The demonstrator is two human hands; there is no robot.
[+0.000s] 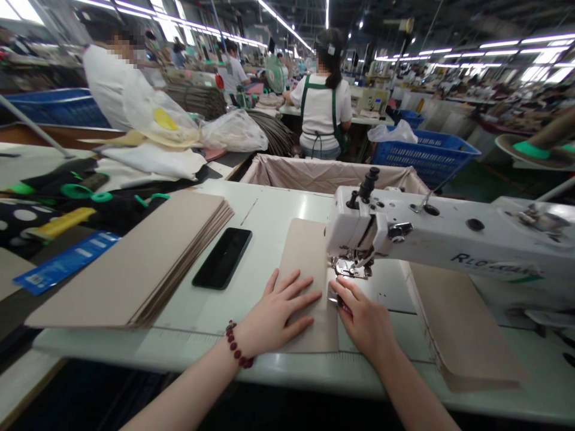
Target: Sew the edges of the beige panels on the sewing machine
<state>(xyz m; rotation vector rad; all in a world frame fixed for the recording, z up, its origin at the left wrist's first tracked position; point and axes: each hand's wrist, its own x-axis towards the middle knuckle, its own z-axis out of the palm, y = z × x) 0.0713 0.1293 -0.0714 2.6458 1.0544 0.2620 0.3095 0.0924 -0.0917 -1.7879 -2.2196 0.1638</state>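
My left hand (281, 311) lies flat, fingers spread, on a beige panel (303, 257) with a rounded corner. The panel's right edge runs beside the presser foot (350, 268) of a white sewing machine (431, 230). Just in front of the foot, my right hand (366, 317) is closed at the panel's edge. Between its thumb and fingers shows a small metal tool (333, 296) with a reddish part, which looks like thread snips; the fingers hide most of it.
Left on the table lie a stack of beige panels (148, 251) and a black phone (222, 257). More beige panels (462, 317) rest under the machine arm at right. Behind the table stand a cloth-lined bin (314, 170) and a blue basket (426, 152). Co-workers sit beyond.
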